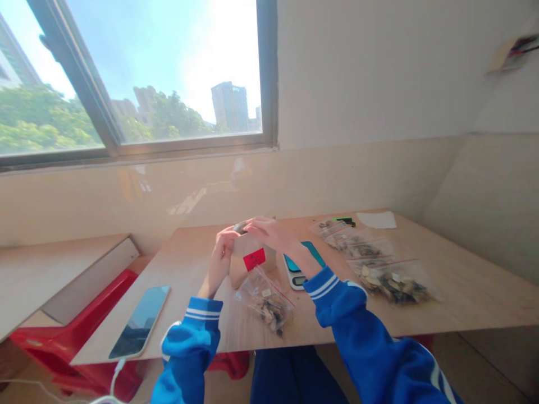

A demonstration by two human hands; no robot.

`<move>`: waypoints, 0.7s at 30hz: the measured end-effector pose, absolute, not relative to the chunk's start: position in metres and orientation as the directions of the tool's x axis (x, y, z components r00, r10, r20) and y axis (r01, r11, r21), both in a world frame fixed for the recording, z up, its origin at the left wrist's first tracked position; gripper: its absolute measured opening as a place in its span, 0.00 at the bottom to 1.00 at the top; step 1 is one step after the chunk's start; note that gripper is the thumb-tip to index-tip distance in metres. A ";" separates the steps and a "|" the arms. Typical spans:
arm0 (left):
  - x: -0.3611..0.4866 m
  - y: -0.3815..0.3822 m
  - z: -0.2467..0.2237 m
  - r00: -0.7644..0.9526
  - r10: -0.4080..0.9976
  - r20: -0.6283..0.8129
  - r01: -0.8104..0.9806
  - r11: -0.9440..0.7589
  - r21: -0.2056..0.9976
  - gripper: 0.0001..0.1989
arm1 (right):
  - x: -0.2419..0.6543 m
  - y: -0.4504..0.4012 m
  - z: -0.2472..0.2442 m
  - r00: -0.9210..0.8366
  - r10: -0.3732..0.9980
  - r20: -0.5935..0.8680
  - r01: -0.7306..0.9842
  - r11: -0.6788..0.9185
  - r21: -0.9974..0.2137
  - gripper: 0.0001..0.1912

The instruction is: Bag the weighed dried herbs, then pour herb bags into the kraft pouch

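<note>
1. Holding a small dark piece up between both hands, I have it centred in the head view, above the table and just over a pale box with a red label.
2. My left hand stands upright, its fingers curled against the near side of the piece.
3. My right hand reaches across almost flat, its fingers laid over the top.
4. The fingers of both hands look together on the piece, though it is so small and half hidden that I cannot tell whether they are clamped.
5. With the wrists raised and the elbows apart in blue sleeves, this is a steady pose for close handling, clear of everything below.
6. A clear bag of brown pieces lies under my hands, a scale sits by my right wrist, more bags lie further right, and a tablet lies to the left.
</note>
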State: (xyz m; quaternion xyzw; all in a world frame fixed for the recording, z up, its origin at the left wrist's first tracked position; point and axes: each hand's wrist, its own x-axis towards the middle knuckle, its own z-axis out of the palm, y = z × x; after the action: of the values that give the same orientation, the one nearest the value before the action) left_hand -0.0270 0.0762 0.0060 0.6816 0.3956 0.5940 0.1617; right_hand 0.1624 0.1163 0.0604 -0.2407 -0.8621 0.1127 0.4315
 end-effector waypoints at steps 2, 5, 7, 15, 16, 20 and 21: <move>-0.029 0.074 0.007 -0.040 0.732 0.680 0.380 -0.618 0.688 0.16 | 0.169 0.103 0.059 -0.425 0.518 0.742 0.344 0.851 -0.397 0.14; -0.031 0.068 0.009 -0.073 0.748 0.660 0.459 -0.562 0.688 0.18 | 0.183 0.085 0.049 -0.264 0.553 0.790 0.347 0.819 -0.457 0.16; -0.031 0.064 0.008 -0.096 0.756 0.647 0.474 -0.537 0.698 0.21 | 0.193 0.075 0.036 -0.188 0.597 0.780 0.353 0.782 -0.514 0.15; -0.025 0.007 -0.065 -0.611 0.770 0.182 0.323 0.033 0.946 0.24 | 0.218 0.057 -0.044 -0.343 0.871 0.351 0.436 0.478 -0.762 0.13; -0.023 -0.002 -0.077 -0.610 0.783 0.122 0.328 0.110 0.938 0.21 | 0.218 0.056 -0.050 -0.370 0.881 0.294 0.452 0.447 -0.771 0.13; -0.004 -0.025 -0.109 -0.536 0.842 0.054 0.389 0.189 0.902 0.11 | 0.213 0.052 -0.054 -0.512 0.848 0.133 0.459 0.402 -0.793 0.12; 0.002 -0.027 -0.112 -0.534 0.844 0.050 0.399 0.200 0.895 0.10 | 0.211 0.051 -0.053 -0.535 0.837 0.117 0.440 0.394 -0.807 0.12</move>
State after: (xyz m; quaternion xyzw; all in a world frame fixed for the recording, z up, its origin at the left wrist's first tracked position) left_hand 0.0025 -0.0269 -0.1122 0.4213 0.7377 0.4718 0.2358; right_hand 0.2110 0.0512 -0.0532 -0.4030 -0.7919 0.3747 0.2648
